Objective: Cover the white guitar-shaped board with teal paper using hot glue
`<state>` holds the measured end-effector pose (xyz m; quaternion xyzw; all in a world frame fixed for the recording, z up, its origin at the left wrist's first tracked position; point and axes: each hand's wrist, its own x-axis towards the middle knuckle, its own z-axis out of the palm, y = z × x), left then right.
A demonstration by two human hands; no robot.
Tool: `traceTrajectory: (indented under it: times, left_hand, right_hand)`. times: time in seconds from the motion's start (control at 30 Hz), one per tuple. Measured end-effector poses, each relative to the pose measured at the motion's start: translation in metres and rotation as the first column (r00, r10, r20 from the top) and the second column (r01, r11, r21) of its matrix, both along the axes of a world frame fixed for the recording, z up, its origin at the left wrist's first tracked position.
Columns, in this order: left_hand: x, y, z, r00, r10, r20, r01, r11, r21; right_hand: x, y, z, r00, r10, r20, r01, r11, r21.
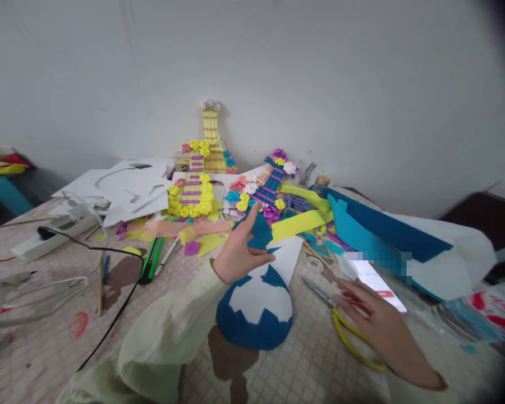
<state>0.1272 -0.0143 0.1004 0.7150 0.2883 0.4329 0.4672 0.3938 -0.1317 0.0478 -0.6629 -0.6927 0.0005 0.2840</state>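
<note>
A rounded white cutout (261,298) edged with blue paper lies in front of me, its narrow upper part partly covered. Over that upper part is my left hand (239,253), index finger and thumb stretched apart, beside a dark blue paper piece (261,229). My right hand (376,322) has its fingers around the handle area of scissors (351,336) with yellow and red on the grips. Their metal blades point left toward the cutout. The fingertips of the right hand are slightly blurred.
Decorated paper-flower crafts (192,185) lean near the wall. A lit phone (376,283) and a plastic bottle (483,314) lie right. Blue sheets (387,227) are behind them. Left are a green cutter (151,261), a power strip (59,230) and a black cable (141,280).
</note>
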Motion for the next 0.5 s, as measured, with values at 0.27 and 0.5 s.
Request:
traceTrajectory:
  times: [0.27,0.5]
  left_hand:
    - [0.002,-0.011,0.002,0.997,-0.019,-0.077,0.024,0.997,0.071]
    - [-0.002,-0.018,0.008,0.991,-0.009,-0.134,0.035,0.98,0.196]
  right_hand:
    - [-0.099,0.034,0.051,0.907,0.371,0.201,-0.422,0.818,0.392]
    - [-0.107,0.047,0.056,0.918,0.374,0.131,-0.393,0.819,0.417]
